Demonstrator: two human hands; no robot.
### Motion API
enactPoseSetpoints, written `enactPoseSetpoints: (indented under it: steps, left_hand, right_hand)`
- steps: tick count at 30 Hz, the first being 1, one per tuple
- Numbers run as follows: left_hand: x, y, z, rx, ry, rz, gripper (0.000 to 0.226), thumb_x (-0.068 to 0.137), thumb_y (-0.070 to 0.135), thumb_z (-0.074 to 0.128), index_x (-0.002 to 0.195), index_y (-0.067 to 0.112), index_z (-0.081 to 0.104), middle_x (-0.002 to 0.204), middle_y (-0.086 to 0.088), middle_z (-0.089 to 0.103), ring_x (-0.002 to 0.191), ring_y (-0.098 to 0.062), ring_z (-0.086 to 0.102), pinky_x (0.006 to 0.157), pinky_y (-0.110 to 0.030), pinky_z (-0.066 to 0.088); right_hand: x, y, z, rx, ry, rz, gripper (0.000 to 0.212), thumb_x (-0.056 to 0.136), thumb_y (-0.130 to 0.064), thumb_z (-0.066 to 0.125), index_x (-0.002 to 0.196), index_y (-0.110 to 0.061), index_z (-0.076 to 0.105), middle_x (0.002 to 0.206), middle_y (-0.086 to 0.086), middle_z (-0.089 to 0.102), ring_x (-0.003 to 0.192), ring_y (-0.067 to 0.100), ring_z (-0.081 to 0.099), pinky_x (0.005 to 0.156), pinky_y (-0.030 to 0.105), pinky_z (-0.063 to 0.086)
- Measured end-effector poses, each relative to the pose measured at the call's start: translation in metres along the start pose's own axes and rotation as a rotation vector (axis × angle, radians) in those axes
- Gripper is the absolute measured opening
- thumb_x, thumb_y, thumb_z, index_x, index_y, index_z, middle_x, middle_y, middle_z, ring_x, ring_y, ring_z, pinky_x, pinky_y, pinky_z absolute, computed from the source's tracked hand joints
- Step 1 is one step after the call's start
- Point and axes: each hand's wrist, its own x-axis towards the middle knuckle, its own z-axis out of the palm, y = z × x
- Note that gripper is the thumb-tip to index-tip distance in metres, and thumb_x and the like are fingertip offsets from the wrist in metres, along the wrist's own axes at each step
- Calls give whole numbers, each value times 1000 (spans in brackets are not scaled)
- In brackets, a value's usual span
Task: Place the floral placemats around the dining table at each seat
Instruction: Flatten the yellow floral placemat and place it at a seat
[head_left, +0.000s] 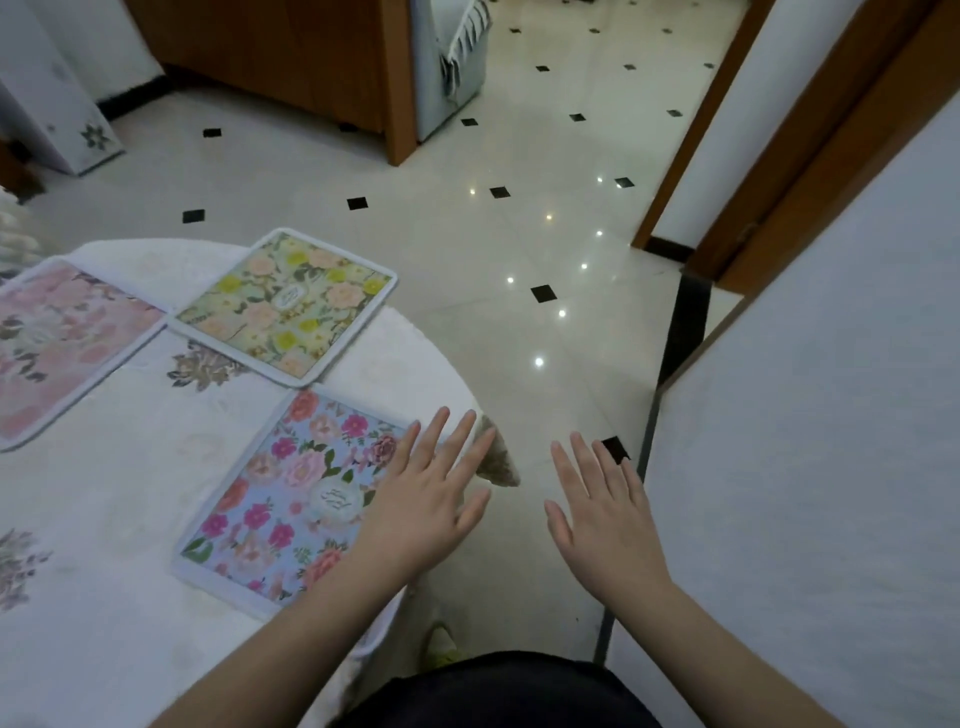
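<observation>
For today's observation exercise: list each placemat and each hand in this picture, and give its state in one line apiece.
Blue placemat: flat on the table, near edge, partly under the left hand.
Yellow-green placemat: flat, corner overhanging the table edge.
Pink placemat: flat, partly out of frame.
Left hand: open, fingers spread, over the blue placemat's right edge.
Right hand: open, empty, above the floor.
</observation>
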Motion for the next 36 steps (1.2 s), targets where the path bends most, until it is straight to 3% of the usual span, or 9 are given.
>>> enactPoseSetpoints:
  steps: [5, 7, 10, 14, 19, 26, 31, 36]
  left_hand:
    - [28, -4, 3, -7, -32, 32, 63, 100, 53, 27, 157, 27, 27, 165, -4, 22, 153, -28, 14, 123, -44, 4]
    - [42, -4, 3, -8, -31, 28, 62, 99, 54, 29, 156, 28, 30, 164, -3, 26, 152, -28, 22, 122, -42, 13]
    - [63, -1, 3, -20, -57, -1, 63, 98, 55, 29, 155, 28, 33, 162, -2, 30, 149, -28, 29, 116, -42, 27]
    - [98, 3, 9, -65, -86, -33, 65, 99, 56, 23, 158, 29, 23, 166, 0, 20, 153, -27, 18, 120, -46, 21]
    - [146, 13, 10, -84, -111, -123, 67, 97, 56, 18, 158, 29, 23, 165, 1, 23, 152, -25, 20, 119, -44, 22]
    - [216, 35, 4, 5, -83, -150, 64, 98, 51, 25, 155, 21, 34, 161, -6, 33, 149, -31, 30, 118, -48, 27]
    - [251, 41, 7, -17, -102, -202, 67, 98, 54, 16, 159, 25, 21, 165, -6, 21, 152, -33, 17, 122, -48, 14]
    - [284, 30, 7, -42, -112, -249, 70, 96, 57, 7, 160, 28, 14, 167, -4, 17, 154, -28, 15, 123, -46, 13]
  right_hand:
    - [18, 8, 0, -11, 7, 47, 62, 98, -43, 35, 154, -17, 31, 160, 9, 30, 147, 28, 30, 119, 48, 19]
    - [27, 14, 0, -16, -11, 42, 63, 98, -45, 30, 155, -18, 30, 161, 8, 29, 148, 28, 29, 120, 48, 18]
    - [46, 28, 2, 2, -14, 60, 62, 99, -44, 38, 155, -19, 28, 161, 8, 27, 148, 29, 28, 120, 48, 17]
    - [78, 48, 1, 14, -21, 72, 63, 97, -46, 26, 153, -17, 35, 158, 9, 34, 145, 29, 34, 118, 49, 24]
    - [128, 83, 7, 57, -64, 12, 67, 97, -49, 7, 158, -23, 14, 166, 3, 13, 152, 24, 12, 122, 45, 2]
    - [190, 127, 1, 101, -69, -32, 61, 104, -46, 27, 158, -23, 12, 166, 3, 11, 153, 23, 10, 122, 45, 3]
    - [222, 147, -6, 110, -73, -52, 61, 104, -45, 28, 158, -24, 10, 166, 2, 8, 153, 23, 7, 123, 45, 1]
    - [252, 160, -10, 110, -65, -82, 61, 104, -44, 31, 158, -23, 14, 166, 3, 11, 153, 24, 8, 122, 43, 1]
